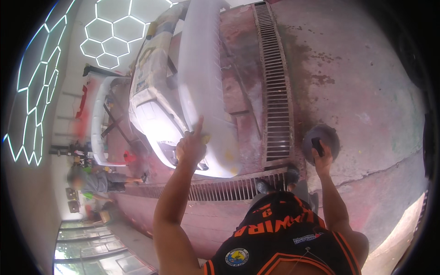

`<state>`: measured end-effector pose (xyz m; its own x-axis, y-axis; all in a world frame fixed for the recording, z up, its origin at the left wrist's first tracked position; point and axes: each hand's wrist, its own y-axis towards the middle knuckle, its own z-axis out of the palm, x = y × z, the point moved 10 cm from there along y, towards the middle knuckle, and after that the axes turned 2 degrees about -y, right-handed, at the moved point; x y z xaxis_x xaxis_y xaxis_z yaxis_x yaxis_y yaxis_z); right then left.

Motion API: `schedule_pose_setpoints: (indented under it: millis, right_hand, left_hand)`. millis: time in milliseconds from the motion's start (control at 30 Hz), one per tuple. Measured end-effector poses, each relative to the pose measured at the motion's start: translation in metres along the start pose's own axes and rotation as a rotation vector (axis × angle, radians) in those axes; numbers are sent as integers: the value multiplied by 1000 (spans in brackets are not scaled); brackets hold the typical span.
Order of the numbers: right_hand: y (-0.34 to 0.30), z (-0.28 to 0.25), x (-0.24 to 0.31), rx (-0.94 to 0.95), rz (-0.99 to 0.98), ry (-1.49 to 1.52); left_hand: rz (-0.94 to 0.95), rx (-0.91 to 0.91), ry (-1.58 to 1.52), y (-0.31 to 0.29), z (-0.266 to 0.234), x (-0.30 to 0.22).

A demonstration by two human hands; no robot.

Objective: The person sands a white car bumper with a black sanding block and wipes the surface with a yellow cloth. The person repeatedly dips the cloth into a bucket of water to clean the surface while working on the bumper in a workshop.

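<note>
A long white bumper (200, 59) runs away from me on a stand, its near end curving toward my feet. My left hand (189, 147) is on its near part, beside the lamp opening, with the index finger stretched out along the surface. A yellowish patch (206, 139) shows next to that hand; whether it is on the bumper or in the fingers is unclear. Out to the right, my right hand (324, 159) is closed around a small black block-like object (317, 145). Behind it is a round dark grey shape (331, 136), which looks like a tub on the floor.
Metal drain grates (277, 91) cross the reddish floor right of the bumper and in front of my feet. Another pale bumper (98, 121) stands at the left. A person in grey (98, 181) is at the far left. Hexagonal lights (114, 25) glow on the wall.
</note>
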<state>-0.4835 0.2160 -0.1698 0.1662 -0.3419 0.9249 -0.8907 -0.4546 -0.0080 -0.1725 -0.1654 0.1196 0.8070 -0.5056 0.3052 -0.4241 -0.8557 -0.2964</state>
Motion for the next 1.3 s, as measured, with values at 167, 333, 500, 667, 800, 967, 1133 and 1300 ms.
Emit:
schedule_pose_setpoints:
  millis: [167, 333, 500, 667, 800, 967, 1133, 1300]
  right_hand:
    - [-4, 2, 10, -31, 8, 70]
    - [-9, -2, 7, -8, 39, 55]
    - [-14, -13, -29, -31, 110, -16]
    - [-45, -54, -80, -122, 200, -165]
    - [-100, -81, -136, -117, 263, -403]
    - [-185, -152, -151, -92, 320, -654]
    - [-220, -192, -134, -66, 238, -804]
    - [-186, -201, -135, -91, 209, -900]
  left_hand:
    - [-7, -21, -5, -7, 20, 4]
    - [-41, 36, -48, -16, 32, 3]
    - [14, -7, -116, -20, 51, 5]
    - [65, -12, -150, -28, 80, 6]
    - [114, 10, -258, -52, 122, 16]
    - [160, 85, -424, -71, 159, -9]
    - [114, -45, -713, -100, 169, -9]
    - [129, -212, -1147, -105, 177, -25]
